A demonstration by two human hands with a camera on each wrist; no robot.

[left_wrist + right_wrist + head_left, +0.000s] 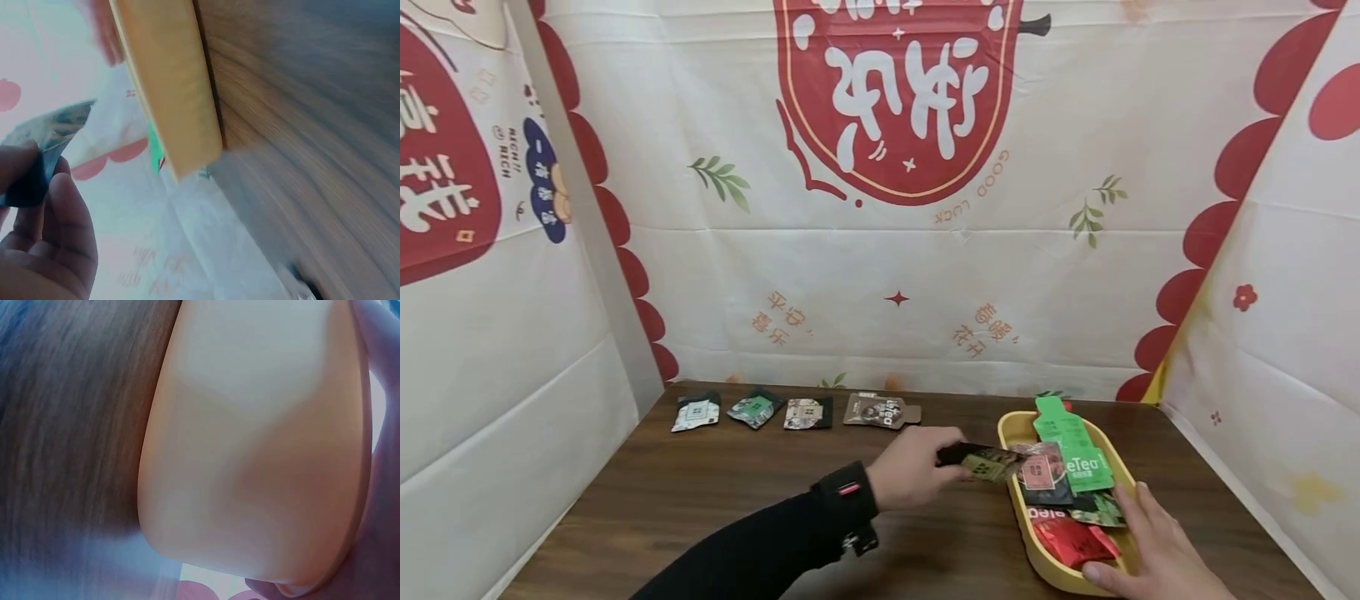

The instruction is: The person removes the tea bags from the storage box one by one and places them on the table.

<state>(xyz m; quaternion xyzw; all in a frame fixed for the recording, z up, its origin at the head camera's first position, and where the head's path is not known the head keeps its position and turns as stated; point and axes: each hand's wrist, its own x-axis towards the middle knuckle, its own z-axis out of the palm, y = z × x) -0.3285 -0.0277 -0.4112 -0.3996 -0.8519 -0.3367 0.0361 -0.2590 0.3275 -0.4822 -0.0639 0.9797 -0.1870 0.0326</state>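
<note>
A yellow tray (1017, 427) stands on the right of the wooden table and holds several tea sachets, among them a green one (1075, 454) and a red one (1075, 540). My left hand (951, 467), in a black sleeve, pinches a dark sachet (981, 461) just over the tray's left rim. The left wrist view shows the same sachet (40, 153) between thumb and fingers, with the tray (169, 81) beyond it. My right hand (1138, 542) grips the tray's near right rim. In the right wrist view its fingers (382, 487) curl round the tray's wall (262, 437).
Several sachets lie in a row near the table's back edge, from a pale one (696, 412) on the left to a brown one (880, 410). Printed cloth walls (880, 250) close in the back and both sides. Bare wood (715, 500) lies in front of the row.
</note>
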